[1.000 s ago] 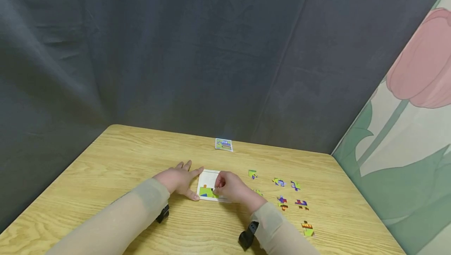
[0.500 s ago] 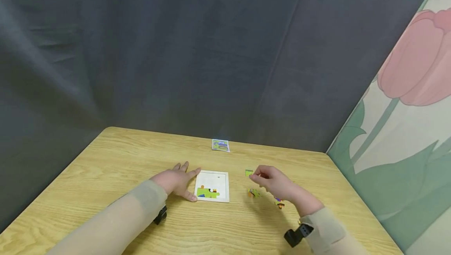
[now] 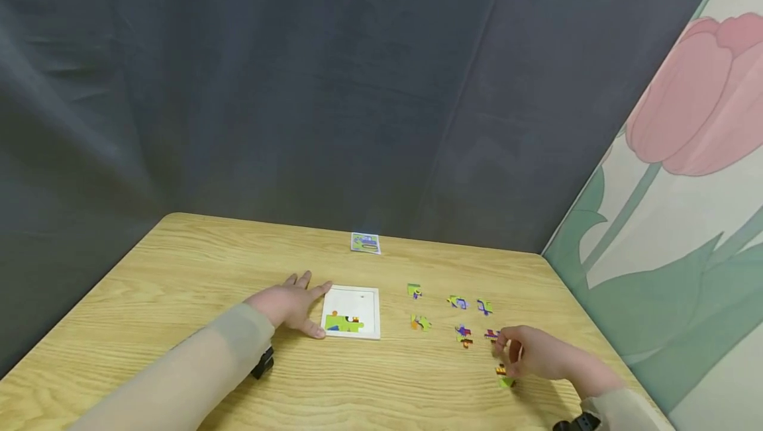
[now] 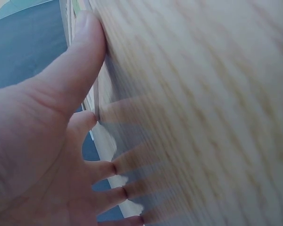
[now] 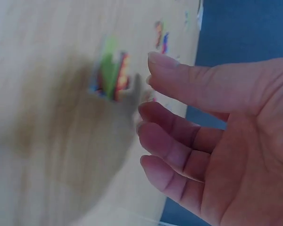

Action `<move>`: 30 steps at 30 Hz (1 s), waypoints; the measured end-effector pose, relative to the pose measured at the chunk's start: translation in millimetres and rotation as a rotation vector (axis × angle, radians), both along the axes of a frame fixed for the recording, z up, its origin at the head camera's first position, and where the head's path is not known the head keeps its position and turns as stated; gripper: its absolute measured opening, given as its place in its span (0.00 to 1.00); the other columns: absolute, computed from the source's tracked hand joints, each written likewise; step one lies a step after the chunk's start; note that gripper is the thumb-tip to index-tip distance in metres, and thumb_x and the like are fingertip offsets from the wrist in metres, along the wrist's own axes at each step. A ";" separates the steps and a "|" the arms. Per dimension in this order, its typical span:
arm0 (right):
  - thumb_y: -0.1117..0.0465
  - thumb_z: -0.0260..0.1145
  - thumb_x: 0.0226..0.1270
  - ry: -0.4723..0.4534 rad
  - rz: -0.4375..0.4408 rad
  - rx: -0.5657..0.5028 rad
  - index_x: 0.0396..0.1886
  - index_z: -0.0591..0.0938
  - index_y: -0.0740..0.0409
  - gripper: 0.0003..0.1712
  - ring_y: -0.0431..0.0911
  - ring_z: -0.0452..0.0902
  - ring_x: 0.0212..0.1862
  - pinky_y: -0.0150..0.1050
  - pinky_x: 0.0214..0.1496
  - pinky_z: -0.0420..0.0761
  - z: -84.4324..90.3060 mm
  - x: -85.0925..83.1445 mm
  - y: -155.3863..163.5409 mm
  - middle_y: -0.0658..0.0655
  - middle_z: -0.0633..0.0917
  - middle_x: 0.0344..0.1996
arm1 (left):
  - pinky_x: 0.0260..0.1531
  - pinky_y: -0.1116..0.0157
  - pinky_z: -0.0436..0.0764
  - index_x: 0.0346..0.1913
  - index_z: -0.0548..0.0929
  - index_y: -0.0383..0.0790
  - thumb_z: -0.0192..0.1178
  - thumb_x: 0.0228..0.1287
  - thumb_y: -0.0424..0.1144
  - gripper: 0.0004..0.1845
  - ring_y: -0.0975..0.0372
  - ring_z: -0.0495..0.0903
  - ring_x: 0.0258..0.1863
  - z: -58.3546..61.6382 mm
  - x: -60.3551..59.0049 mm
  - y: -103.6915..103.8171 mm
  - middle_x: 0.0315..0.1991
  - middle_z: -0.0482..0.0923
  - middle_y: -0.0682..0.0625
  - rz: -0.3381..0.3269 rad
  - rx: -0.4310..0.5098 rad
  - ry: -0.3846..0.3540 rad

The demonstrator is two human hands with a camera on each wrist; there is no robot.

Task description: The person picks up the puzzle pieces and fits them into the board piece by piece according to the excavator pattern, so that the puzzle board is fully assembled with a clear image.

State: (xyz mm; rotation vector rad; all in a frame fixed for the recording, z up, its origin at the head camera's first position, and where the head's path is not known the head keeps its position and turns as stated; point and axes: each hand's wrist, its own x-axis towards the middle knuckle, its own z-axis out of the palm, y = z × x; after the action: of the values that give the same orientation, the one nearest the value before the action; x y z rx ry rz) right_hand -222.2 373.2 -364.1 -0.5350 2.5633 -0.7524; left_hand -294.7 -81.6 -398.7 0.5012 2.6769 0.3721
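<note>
My left hand (image 3: 292,305) lies with spread fingers at the left side of a square white puzzle tray (image 3: 368,318), thumb and forefinger at its edge. Joined green puzzle pieces (image 3: 344,324) fill the tray's lower left. Over at the right of the table, my right hand (image 3: 536,353) hovers with loosely bent fingers and nothing in them. Just below its fingertips is a green puzzle piece with a red and yellow strip (image 5: 112,70). A purple and red piece (image 3: 491,335) shows beside the forefinger, partly covered by it.
More loose puzzle pieces lie between tray and right hand, among them a green and orange one (image 3: 420,322) and a purple and red one (image 3: 463,335). A small picture card (image 3: 365,243) sits near the back edge. Behind the table (image 3: 238,245) hangs a dark curtain (image 3: 310,100).
My right hand has moved from the tray out to the right, over the loose pieces. A green piece it was placing now lies in the tray. My left hand stays at the tray's edge.
</note>
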 end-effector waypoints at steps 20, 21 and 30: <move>0.77 0.75 0.37 0.052 0.013 -0.065 0.33 0.72 0.59 0.25 0.41 0.66 0.30 0.35 0.28 0.64 -25.3 6.0 2.2 0.52 0.71 0.26 | 0.64 0.34 0.55 0.79 0.55 0.53 0.70 0.50 0.62 0.55 0.37 0.44 0.74 2.9 3.0 -0.8 0.77 0.43 0.34 0.004 0.005 0.015; 0.77 0.75 0.38 0.055 0.011 -0.062 0.32 0.71 0.59 0.24 0.41 0.66 0.29 0.35 0.28 0.64 -25.1 5.7 1.5 0.52 0.71 0.26 | 0.64 0.34 0.55 0.79 0.56 0.54 0.70 0.50 0.62 0.54 0.37 0.43 0.74 3.0 3.2 -0.7 0.77 0.43 0.34 0.007 0.006 0.015; 0.77 0.68 0.59 0.027 0.014 -0.183 0.29 0.73 0.62 0.12 0.37 0.66 0.24 0.31 0.23 0.68 -23.0 -2.7 -10.5 0.50 0.72 0.23 | 0.64 0.33 0.53 0.79 0.55 0.56 0.70 0.52 0.61 0.53 0.38 0.42 0.75 3.7 4.0 0.5 0.78 0.42 0.36 0.015 0.012 0.007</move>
State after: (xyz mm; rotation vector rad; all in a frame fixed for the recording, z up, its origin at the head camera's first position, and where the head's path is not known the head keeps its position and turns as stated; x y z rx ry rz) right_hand -224.9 362.7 -387.0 -0.6231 2.5271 -0.9880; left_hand -290.7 -81.1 -395.1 0.4872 2.6883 0.3910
